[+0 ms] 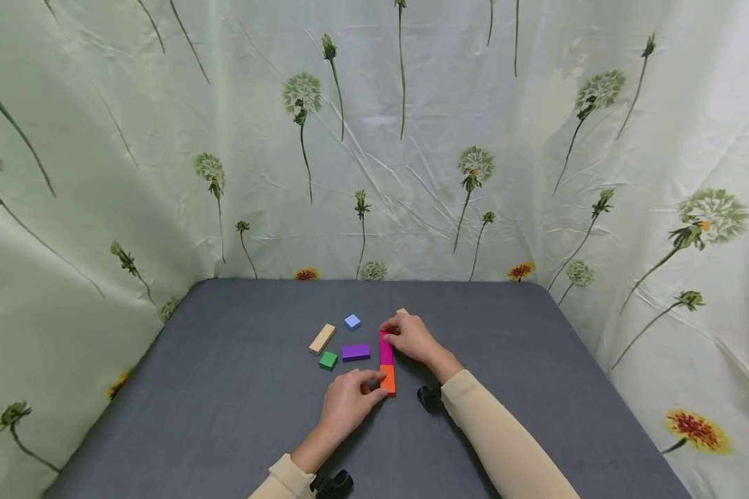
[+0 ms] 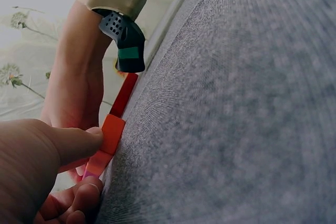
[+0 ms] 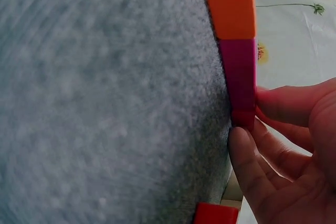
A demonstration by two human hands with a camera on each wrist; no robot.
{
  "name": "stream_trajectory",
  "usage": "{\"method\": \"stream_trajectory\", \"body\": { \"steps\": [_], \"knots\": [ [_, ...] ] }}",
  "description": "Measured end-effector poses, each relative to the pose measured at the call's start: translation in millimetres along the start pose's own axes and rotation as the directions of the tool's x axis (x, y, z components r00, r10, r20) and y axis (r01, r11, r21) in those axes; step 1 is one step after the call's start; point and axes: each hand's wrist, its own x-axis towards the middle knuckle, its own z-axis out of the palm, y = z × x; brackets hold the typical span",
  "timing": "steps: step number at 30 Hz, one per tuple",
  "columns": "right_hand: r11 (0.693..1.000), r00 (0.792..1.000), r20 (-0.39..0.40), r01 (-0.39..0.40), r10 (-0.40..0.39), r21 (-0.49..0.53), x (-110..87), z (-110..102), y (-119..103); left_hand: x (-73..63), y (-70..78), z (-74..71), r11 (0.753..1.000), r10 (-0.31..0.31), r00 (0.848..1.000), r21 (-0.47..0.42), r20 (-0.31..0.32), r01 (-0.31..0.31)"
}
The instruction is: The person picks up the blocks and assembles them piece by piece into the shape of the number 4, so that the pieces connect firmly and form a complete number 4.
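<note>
An orange block [image 1: 388, 381] and a magenta block [image 1: 385, 352] lie end to end in a line on the dark grey table. My left hand [image 1: 351, 402] holds the orange block at its left side, thumb near the close end; in the left wrist view the thumb [image 2: 81, 144] touches the orange block [image 2: 113, 134]. At the far end of the line my right hand [image 1: 415, 337] pinches the magenta block [image 3: 240, 72] between thumb and fingers, as the right wrist view shows. Its reddish tip is partly covered by fingers.
Left of the line lie a purple block [image 1: 356, 353], a green block [image 1: 328, 360], a tan block [image 1: 322, 339] and a blue block [image 1: 352, 321]. Another tan block [image 1: 402, 311] peeks out beyond my right hand. A red block [image 3: 215, 214] shows in the wrist views.
</note>
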Motion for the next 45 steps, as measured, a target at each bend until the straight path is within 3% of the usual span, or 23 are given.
{"method": "stream_trajectory", "body": {
  "steps": [20, 29, 34, 45],
  "knots": [
    [0.998, 0.999, -0.003, 0.044, -0.044, -0.042, -5.0, -6, -4, -0.9, -1.0, 7.9, 1.0, 0.008, 1.0, -0.008, -0.024, -0.008],
    [0.999, 0.999, -0.013, 0.03, -0.03, 0.014, -12.4, -26, -10, -0.8, 0.2, 5.5, 1.0, 0.005, 1.0, -0.01, -0.027, -0.006],
    [0.999, 0.999, 0.011, 0.046, -0.046, -0.002, -18.1, -37, -16, -3.1, -0.1, 4.4, 1.0, -0.012, 1.0, -0.008, -0.007, 0.012],
    [0.999, 0.999, -0.025, 0.037, -0.038, -0.033, -40.2, -52, -12, -0.4, 1.5, 3.3, 1.0, -0.003, 1.0, 0.005, -0.006, 0.003]
  ]
}}
